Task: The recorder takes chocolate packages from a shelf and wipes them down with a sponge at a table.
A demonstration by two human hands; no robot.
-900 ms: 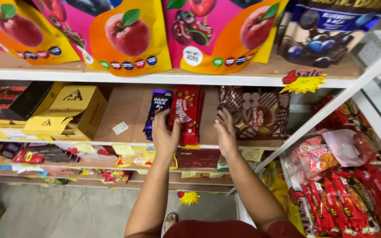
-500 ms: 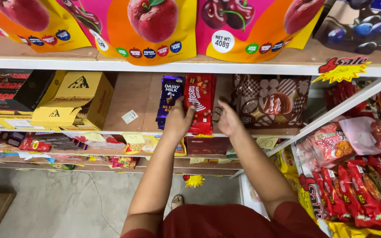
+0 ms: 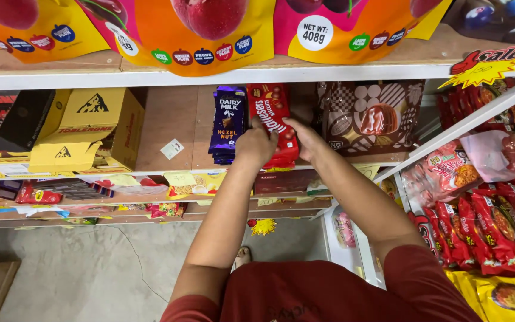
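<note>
the left hand (image 3: 256, 145) is closed on the left edge of the red chocolate packs (image 3: 272, 122), and the right hand (image 3: 305, 138) is closed on their right edge. the red chocolate packs stand stacked on the wooden shelf (image 3: 168, 128), just beside the purple chocolate bars (image 3: 227, 122) on the left and near the brown patterned box (image 3: 368, 116) on the right. the yellow carton (image 3: 87, 128) sits well apart at the left end of the same shelf.

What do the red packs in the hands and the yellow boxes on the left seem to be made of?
Red packs: probably glossy plastic film, since light glints on the wrap. Yellow boxes: likely matte cardboard, with flat faces, sharp folded edges and an open flap. Both hands, left and right, grip the packs.
</note>
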